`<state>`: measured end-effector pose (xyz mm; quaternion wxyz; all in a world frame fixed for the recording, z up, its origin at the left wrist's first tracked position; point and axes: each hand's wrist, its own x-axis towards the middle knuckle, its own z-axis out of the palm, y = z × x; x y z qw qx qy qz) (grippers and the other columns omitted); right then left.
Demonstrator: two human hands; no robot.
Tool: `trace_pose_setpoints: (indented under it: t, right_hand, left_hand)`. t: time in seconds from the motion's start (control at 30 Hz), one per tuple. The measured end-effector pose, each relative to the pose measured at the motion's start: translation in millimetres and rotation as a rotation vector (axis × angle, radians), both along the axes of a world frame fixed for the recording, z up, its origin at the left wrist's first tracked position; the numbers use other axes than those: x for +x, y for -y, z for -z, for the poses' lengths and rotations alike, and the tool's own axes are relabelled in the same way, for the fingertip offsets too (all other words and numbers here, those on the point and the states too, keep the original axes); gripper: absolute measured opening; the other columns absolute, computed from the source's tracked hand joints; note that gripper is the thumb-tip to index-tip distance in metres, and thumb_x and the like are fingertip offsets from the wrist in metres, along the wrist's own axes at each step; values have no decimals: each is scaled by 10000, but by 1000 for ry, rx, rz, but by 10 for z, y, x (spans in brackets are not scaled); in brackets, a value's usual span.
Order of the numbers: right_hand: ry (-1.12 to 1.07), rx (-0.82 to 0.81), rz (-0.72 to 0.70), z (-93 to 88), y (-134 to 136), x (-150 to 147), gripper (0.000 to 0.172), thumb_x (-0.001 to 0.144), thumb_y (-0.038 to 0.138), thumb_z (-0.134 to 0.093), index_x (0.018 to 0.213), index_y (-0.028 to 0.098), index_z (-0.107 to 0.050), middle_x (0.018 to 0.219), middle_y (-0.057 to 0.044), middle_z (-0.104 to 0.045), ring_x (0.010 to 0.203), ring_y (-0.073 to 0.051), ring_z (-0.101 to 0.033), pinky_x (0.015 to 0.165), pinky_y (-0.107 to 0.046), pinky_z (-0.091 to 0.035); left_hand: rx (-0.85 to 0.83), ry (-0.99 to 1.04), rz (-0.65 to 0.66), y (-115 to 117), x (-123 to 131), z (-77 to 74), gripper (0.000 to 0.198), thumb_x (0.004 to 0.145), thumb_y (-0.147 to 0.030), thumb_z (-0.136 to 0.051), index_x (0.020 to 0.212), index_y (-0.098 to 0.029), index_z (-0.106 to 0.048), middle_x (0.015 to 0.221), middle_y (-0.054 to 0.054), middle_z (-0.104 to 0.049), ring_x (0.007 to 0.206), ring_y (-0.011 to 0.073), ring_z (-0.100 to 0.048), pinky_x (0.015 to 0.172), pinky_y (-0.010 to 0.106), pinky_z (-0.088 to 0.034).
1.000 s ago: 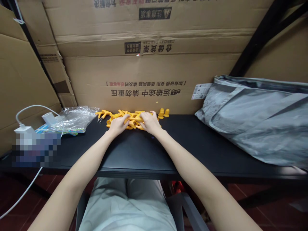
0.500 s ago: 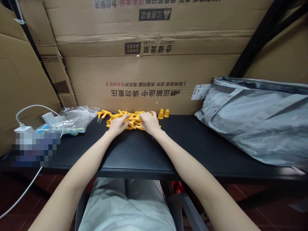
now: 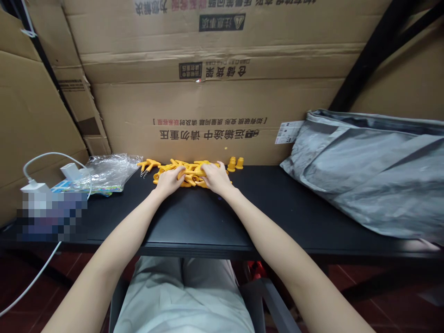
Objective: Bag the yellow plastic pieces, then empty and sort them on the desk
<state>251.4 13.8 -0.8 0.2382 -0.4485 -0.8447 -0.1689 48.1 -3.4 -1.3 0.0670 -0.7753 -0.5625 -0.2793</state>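
Observation:
A heap of small yellow branched plastic pieces (image 3: 191, 169) lies at the far edge of the black table (image 3: 194, 217), against the cardboard. My left hand (image 3: 168, 181) rests palm down on the heap's left side, fingers curled over the pieces. On the heap's right side sits my right hand (image 3: 215, 176), fingers bent into the pieces. Whether either hand grips a single piece is hidden. One loose branched piece (image 3: 148, 163) lies left of the heap, and two little yellow cones (image 3: 235, 163) stand to its right.
A clear plastic bag (image 3: 107, 172) and a white charger with cable (image 3: 69, 170) lie at the left. A large grey bag (image 3: 367, 166) covers the right of the table. Cardboard boxes (image 3: 215, 97) wall off the back. My lap is under the table's front edge.
Both hands stay on the heap; the right hand's fingers have shifted slightly over the pieces. The view has barely moved.

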Motion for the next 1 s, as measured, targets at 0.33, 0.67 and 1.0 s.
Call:
trace_pose_setpoints:
  t: [0.33, 0.67, 1.0]
  right_hand:
    - [-19, -50, -52, 54, -1, 1, 248, 905, 248, -459, 1109, 182, -582, 1119, -140, -668, 1097, -293, -559, 1000, -513, -289]
    - [-131, -48, 46, 50, -149, 169, 199, 835, 263, -554, 1002, 173, -616, 1057, -118, -687, 1023, -279, -581, 997, -479, -294]
    - [-770, -78, 245, 206, -500, 542, 383, 790, 381, -577, 1104, 162, -589, 1015, -103, -687, 916, -226, -629, 865, -383, -450]
  left_hand:
    - [-19, 11, -33, -2, -20, -12, 317, 881, -319, -504, 1157, -216, -620, 798, 42, -706, 801, 200, -669, 695, 258, -432]
    - [-45, -1, -113, 6, -22, -47, 327, 870, -327, -512, 1166, -227, -610, 853, 48, -715, 861, 224, -671, 737, 280, -454]
    - [-101, 30, -238, -65, -53, -35, 319, 842, -277, -496, 1132, -187, -591, 931, 91, -709, 910, 255, -667, 758, 312, -469]
